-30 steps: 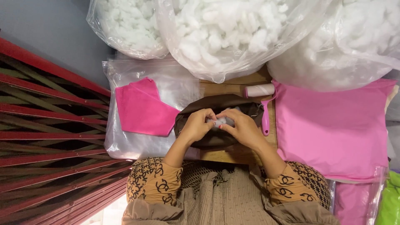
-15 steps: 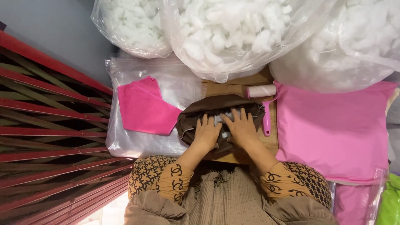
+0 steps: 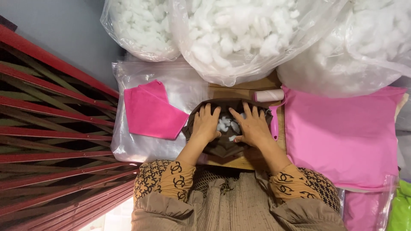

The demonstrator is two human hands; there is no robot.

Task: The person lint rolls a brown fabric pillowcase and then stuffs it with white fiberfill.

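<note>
White stuffing tufts [image 3: 225, 125] are seen directly between the hands, on the brown fabric cover [image 3: 222, 145]; both lie equally near. The left hand [image 3: 206, 125] and right hand [image 3: 253, 127] are pressed flat, fingers spread — nothing is grasped.

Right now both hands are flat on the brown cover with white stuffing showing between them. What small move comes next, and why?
Probably tuck the loose white stuffing down into the brown fabric cover. The left hand and right hand lie spread and open on the cover, gripping nothing, and a few tufts sit exposed in the gap between them.
</note>
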